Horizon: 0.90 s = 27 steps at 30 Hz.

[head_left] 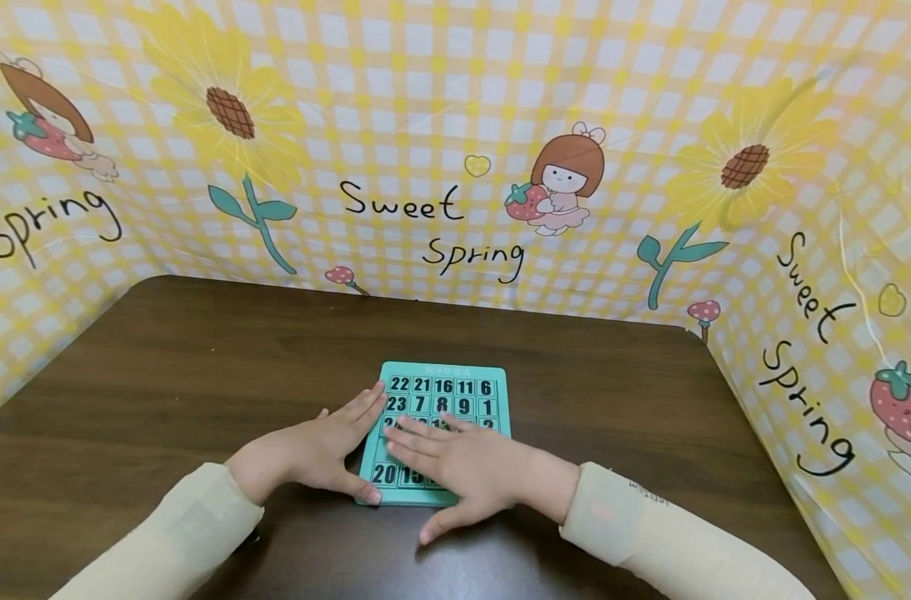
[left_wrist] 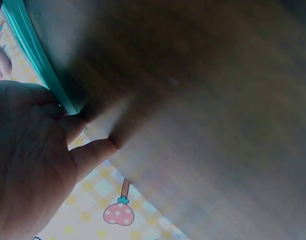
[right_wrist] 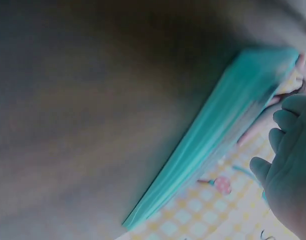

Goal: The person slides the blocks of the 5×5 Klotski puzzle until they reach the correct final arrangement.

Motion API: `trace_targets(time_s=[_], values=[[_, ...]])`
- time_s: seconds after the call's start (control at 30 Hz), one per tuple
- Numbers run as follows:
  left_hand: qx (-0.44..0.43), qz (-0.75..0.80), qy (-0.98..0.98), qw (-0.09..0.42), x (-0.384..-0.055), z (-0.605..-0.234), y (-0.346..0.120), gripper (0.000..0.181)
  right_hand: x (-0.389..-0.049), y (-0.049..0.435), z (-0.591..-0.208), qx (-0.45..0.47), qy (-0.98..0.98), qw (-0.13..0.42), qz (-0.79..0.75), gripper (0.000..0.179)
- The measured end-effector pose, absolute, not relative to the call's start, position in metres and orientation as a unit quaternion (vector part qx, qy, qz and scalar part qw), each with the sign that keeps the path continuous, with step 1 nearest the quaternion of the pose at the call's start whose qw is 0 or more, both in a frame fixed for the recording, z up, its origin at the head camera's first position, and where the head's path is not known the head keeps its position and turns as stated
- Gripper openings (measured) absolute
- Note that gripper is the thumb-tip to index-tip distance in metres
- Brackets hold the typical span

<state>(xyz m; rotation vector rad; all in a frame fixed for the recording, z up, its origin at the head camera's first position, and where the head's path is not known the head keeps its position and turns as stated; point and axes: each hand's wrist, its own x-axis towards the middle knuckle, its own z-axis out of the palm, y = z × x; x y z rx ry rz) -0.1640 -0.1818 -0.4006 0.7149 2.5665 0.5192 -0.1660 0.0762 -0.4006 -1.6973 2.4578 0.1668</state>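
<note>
A teal number slide puzzle with black-numbered tiles lies flat on the brown table. My left hand rests along its left side, fingers stretched toward the upper left edge and thumb at the lower left corner. Over the lower middle of the puzzle, my right hand is spread with straight fingers, its thumb sticking out past the near edge. It covers several tiles in the lower rows. In the right wrist view, the right hand hovers above the puzzle's teal side. The left wrist view has the left hand beside the teal frame.
The dark wood table extends around the puzzle on all sides. A yellow checked cloth with flowers and lettering stands along the back and both sides of the table.
</note>
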Motion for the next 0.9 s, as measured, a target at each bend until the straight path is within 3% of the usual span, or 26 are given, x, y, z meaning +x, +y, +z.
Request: trace_targets(time_s=[0.43,0.9], values=[[0.254,0.186,0.924,0.217,-0.165,-0.402,-0.182,0.130,-0.191,0.070,-0.400,-0.530,0.842,0.089,0.048,0.100],[0.253,0.187,0.923,0.220,-0.164,-0.400,-0.181,0.129,-0.189,0.064,-0.405,-0.529,0.841,0.102,0.049,0.099]])
